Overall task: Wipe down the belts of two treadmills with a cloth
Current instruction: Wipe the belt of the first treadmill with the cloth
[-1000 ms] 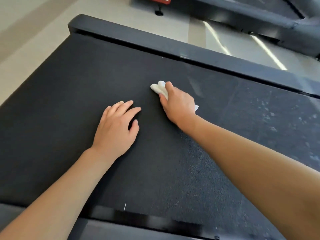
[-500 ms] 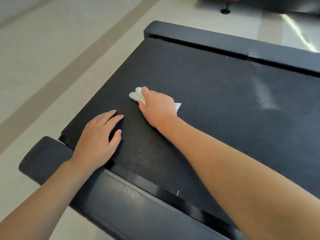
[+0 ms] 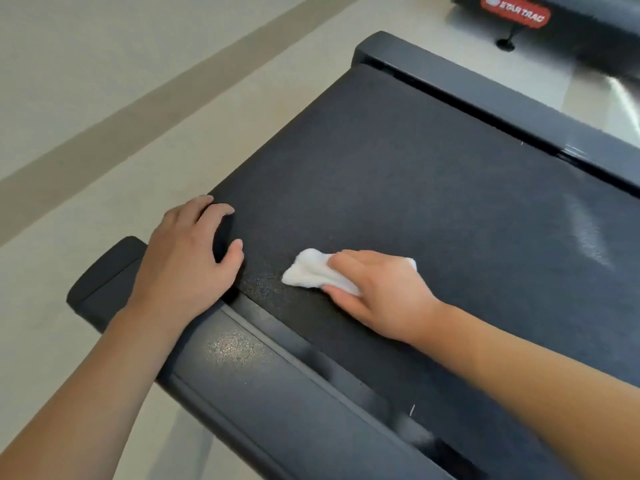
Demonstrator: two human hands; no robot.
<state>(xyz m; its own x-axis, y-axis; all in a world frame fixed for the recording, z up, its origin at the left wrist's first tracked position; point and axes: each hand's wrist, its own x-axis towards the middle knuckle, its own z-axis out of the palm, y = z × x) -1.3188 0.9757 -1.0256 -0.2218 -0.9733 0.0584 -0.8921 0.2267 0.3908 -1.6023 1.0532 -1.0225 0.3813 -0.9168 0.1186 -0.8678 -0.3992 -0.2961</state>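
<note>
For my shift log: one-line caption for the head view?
Right hand wipes the treadmill belt with a white cloth; left hand braces at its end.

You have one legible marking in view: "STAR TRAC" in white capitals, seen upside down, on a red badge [image 3: 515, 11] with a small round white logo at its left end. The badge sits on the dark frame of the second treadmill [image 3: 588, 32] at the upper right. You can read no numbers or other labels.
</note>
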